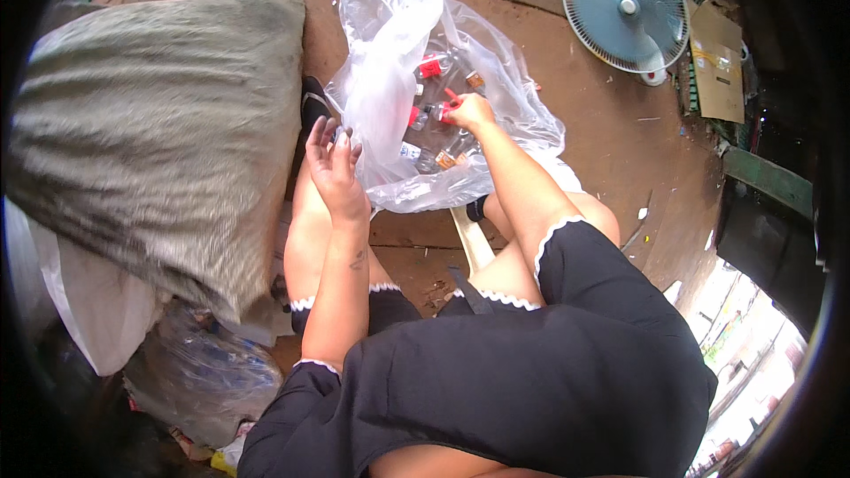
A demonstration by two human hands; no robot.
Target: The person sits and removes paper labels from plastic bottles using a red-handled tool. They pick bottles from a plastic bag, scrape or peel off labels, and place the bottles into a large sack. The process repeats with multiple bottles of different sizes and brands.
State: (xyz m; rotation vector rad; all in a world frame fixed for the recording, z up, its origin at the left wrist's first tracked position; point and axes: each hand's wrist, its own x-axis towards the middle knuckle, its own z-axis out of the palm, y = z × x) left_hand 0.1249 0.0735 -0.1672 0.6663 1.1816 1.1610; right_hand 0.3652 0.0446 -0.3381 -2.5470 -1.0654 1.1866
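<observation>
A large clear plastic bag (381, 62) lies spread open on the floor between my legs, with several clear plastic bottles inside. Some bottles carry red labels, like the bottle (431, 65) farther back; others have orange-brown ones, like the bottle (445, 159) near the bag's front edge. My right hand (471, 112) reaches into the bag, its fingers closed around a red-labelled plastic bottle (443, 111). A thin red piece sticks up by those fingers; its kind is unclear. Left of the bag, my left hand (335, 168) is raised palm up, fingers loosely bent and apart, fingertips darkened.
A big stuffed grey-beige sack (159, 124) fills the left side. Below it lies a clear bag (208, 372) of bluish contents. At the far right stand a fan (627, 6) and a flattened cardboard box (715, 62). Brown floor (611, 133) with small scraps surrounds the bag.
</observation>
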